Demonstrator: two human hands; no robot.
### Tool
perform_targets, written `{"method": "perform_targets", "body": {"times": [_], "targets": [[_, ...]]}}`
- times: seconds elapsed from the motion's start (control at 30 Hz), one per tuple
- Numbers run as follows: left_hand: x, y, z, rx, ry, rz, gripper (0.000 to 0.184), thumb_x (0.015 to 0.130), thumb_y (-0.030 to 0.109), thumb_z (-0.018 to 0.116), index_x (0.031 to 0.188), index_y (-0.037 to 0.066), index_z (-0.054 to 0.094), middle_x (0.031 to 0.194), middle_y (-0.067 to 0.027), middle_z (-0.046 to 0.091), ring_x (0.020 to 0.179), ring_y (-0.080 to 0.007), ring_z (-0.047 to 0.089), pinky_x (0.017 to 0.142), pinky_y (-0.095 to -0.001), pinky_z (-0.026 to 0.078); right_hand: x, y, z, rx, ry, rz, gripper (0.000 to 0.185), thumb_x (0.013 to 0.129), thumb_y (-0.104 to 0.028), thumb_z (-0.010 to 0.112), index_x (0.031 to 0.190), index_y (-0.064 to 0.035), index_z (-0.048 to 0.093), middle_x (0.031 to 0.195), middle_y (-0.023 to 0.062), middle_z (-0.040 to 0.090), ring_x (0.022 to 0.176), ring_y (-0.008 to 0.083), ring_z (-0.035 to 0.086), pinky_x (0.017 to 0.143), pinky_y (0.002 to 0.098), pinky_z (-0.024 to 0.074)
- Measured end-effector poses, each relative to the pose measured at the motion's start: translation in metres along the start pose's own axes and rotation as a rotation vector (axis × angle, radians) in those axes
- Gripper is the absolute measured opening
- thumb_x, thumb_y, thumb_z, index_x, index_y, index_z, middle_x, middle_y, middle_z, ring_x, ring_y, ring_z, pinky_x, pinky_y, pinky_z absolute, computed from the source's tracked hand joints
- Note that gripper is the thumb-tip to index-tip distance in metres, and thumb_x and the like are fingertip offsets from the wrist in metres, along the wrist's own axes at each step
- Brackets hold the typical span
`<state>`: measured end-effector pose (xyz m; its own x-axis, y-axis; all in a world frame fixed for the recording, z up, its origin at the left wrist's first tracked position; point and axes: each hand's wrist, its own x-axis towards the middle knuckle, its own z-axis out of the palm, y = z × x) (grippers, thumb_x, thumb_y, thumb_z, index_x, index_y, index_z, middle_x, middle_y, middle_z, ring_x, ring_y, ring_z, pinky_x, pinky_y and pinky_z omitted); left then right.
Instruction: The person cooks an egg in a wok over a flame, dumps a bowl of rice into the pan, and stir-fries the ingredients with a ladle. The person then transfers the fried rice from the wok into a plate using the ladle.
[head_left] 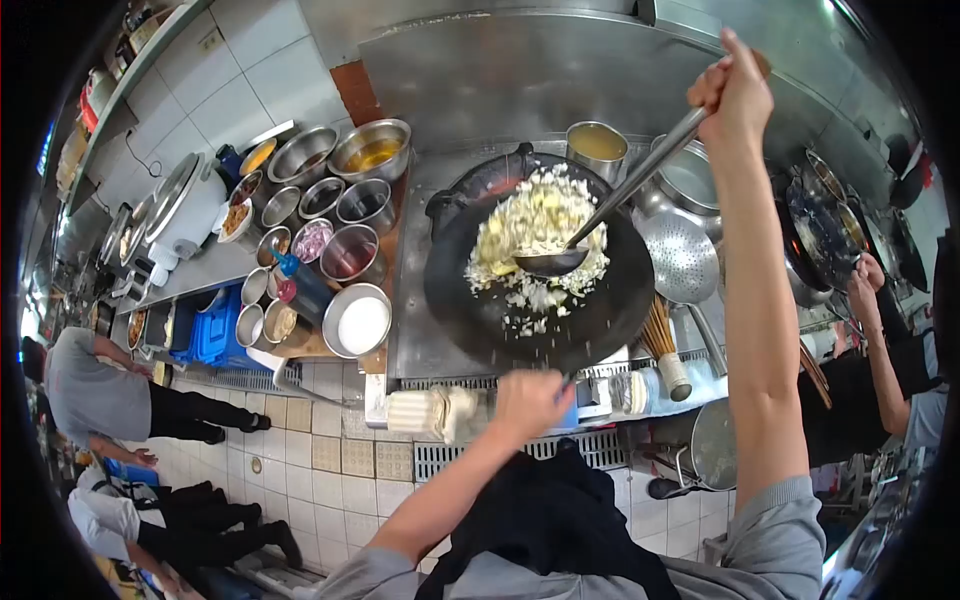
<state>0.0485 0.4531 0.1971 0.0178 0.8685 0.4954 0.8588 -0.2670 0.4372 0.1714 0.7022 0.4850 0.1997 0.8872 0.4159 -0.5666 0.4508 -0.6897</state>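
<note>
A black wok holds a heap of white and yellow chopped food, some of it blurred by motion. My left hand is closed at the wok's near edge, on what looks like its handle, mostly covered by the fingers. High on the right, my right hand grips the upper end of a long-handled metal ladle, the thumb stretched along it. The ladle's bowl sits low in the food near the wok's middle.
Metal bowls of ingredients crowd the left counter. Right of the wok are a pot of liquid, a perforated strainer and a bamboo brush. A co-worker's hands are at the far right; two people stand lower left.
</note>
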Motion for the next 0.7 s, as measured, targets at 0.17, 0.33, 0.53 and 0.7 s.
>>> {"method": "perform_targets", "body": {"times": [0.17,0.33,0.53,0.7], "targets": [[0.044,-0.070,0.041,-0.011,-0.067,-0.079,0.028,0.080,0.027,0.061,0.063,0.005,0.057,0.061,-0.0135,0.060,0.063,-0.0338,0.059,0.067,-0.0446,0.046,-0.086,-0.065,-0.011,0.185,-0.542,-0.222,0.035,0.092,-0.035,0.046,0.070,-0.0095,0.040,0.050,0.0011,0.034,0.040,0.0111,0.030,0.039,0.0290,0.0279],[0.049,-0.073,0.041,0.034,-0.235,-0.138,0.025,0.085,0.027,0.056,0.072,0.006,0.062,0.074,-0.0135,0.063,0.080,-0.0314,0.059,0.081,-0.0443,0.040,-0.107,0.113,-0.056,-0.131,-0.277,-0.104,0.027,0.084,-0.005,0.061,0.064,-0.0077,0.043,0.053,-0.0036,0.043,0.046,0.0055,0.042,0.042,0.0231,0.0324],[0.039,-0.076,0.032,-0.052,-0.091,-0.128,0.021,0.084,0.029,0.059,0.081,0.010,0.068,0.078,-0.0078,0.061,0.087,-0.0249,0.053,0.084,-0.0417,0.031,-0.094,0.066,-0.061,-0.136,-0.166,-0.181,0.030,0.086,-0.006,0.060,0.063,-0.0099,0.041,0.049,-0.0022,0.042,0.042,0.0057,0.040,0.038,0.0222,0.0283],[0.036,-0.069,0.036,0.039,-0.148,-0.190,0.021,0.085,0.031,0.060,0.085,0.012,0.070,0.079,-0.0059,0.061,0.087,-0.0238,0.054,0.082,-0.0407,0.031,-0.073,0.128,-0.038,-0.043,-0.070,-0.128,0.028,0.085,-0.002,0.057,0.064,-0.0082,0.041,0.052,-0.0003,0.044,0.043,0.0077,0.042,0.042,0.0241,0.0343]]}}
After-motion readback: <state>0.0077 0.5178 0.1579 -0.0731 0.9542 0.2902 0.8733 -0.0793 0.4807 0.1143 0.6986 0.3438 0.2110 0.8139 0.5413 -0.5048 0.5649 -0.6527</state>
